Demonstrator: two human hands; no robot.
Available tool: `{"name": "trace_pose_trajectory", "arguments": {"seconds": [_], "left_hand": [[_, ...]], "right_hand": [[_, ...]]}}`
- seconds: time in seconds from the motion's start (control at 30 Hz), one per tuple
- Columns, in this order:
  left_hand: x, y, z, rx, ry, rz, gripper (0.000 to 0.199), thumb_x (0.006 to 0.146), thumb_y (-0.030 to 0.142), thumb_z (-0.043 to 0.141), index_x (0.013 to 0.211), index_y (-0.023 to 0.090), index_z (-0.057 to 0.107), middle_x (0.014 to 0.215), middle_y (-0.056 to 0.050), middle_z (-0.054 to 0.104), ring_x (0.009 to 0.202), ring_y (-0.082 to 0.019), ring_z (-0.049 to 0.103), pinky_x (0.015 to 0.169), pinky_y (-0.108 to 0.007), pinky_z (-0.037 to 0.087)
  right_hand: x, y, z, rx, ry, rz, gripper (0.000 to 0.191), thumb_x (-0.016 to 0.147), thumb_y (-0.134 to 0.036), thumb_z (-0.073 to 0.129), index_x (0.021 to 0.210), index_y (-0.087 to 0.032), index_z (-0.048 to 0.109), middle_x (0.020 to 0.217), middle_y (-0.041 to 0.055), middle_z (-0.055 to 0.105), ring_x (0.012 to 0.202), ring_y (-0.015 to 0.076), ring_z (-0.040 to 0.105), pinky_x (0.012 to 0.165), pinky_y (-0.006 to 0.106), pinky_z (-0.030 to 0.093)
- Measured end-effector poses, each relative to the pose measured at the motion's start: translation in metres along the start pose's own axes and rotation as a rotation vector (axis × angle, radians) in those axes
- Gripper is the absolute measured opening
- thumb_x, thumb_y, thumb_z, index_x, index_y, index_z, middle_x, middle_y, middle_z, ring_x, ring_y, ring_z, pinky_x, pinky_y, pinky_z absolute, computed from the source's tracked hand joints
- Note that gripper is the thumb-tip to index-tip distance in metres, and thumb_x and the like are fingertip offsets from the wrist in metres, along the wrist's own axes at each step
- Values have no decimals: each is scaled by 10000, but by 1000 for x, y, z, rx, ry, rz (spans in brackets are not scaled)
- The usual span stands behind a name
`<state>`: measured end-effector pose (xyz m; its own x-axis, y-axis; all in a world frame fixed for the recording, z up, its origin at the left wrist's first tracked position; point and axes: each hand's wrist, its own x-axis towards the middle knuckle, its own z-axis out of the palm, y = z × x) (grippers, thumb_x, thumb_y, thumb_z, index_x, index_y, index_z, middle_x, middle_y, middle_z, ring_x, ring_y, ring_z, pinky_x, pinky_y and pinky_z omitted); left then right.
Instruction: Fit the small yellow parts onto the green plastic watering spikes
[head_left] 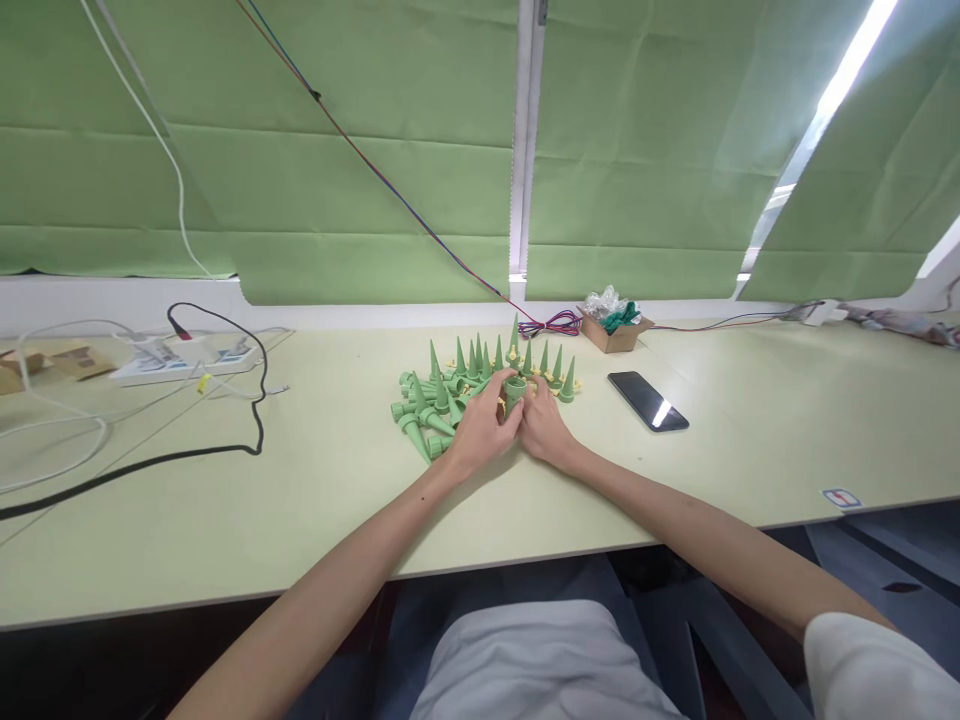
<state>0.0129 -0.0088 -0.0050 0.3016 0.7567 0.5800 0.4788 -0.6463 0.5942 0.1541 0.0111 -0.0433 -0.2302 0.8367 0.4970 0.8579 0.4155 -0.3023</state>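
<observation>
A green plastic watering spike (514, 388) is held with its round open end facing up, over the near part of the pile. My left hand (482, 428) pinches it between thumb and curled forefinger. From the other side my right hand (547, 425) closes against the same spike, its fingertips partly hidden behind it. Left of my hands, several green cone-shaped spikes (415, 435) lie on their sides in a heap. Behind, more spikes (556, 368) stand upright in rows, points up, with small yellow parts (576, 386) around their bases.
A black phone (648, 401) lies to the right on the pale table (315, 520). Toward the wall stands a small cardboard box (611, 337) holding clear and green plastic, beside a coiled red-blue cable (559, 323). A white power strip (184, 365) and a black cable (259, 420) occupy the left.
</observation>
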Motion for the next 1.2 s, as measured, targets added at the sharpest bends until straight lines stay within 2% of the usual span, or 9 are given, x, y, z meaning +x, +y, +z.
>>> {"name": "trace_pose_trajectory", "arguments": {"seconds": [0.13, 0.3, 0.5, 1.2], "left_hand": [[0, -1, 1, -9, -1, 0, 388, 905, 260, 533, 1282, 188, 476, 622, 54, 485, 504, -100, 440, 559, -244, 369], [0, -2, 2, -3, -7, 3, 390, 903, 257, 531, 1283, 183, 480, 602, 64, 468, 495, -95, 419, 553, -238, 353], [0, -2, 2, 3, -20, 9, 392, 902, 261, 522, 1284, 186, 477, 572, 77, 443, 486, -98, 417, 546, -236, 346], [-1, -1, 2, 6, -30, 18, 383, 899, 253, 518, 1276, 189, 481, 575, 74, 476, 477, -99, 423, 549, -237, 352]], "right_hand": [[1, -6, -16, -55, -32, 188, 395, 996, -258, 305, 1340, -129, 449, 1348, 204, 429, 1199, 295, 481, 978, 425, 406], [4, -8, -22, -105, -68, 264, 377, 1018, -323, 283, 1290, -157, 486, 1324, 184, 464, 1179, 295, 507, 922, 405, 435], [4, -8, -22, -97, -82, 283, 385, 1024, -338, 263, 1286, -161, 483, 1260, 169, 493, 1142, 288, 532, 891, 393, 446], [6, -5, -22, -60, -79, 265, 370, 1003, -311, 308, 1298, -164, 477, 1339, 170, 448, 1080, 266, 552, 874, 372, 447]]}}
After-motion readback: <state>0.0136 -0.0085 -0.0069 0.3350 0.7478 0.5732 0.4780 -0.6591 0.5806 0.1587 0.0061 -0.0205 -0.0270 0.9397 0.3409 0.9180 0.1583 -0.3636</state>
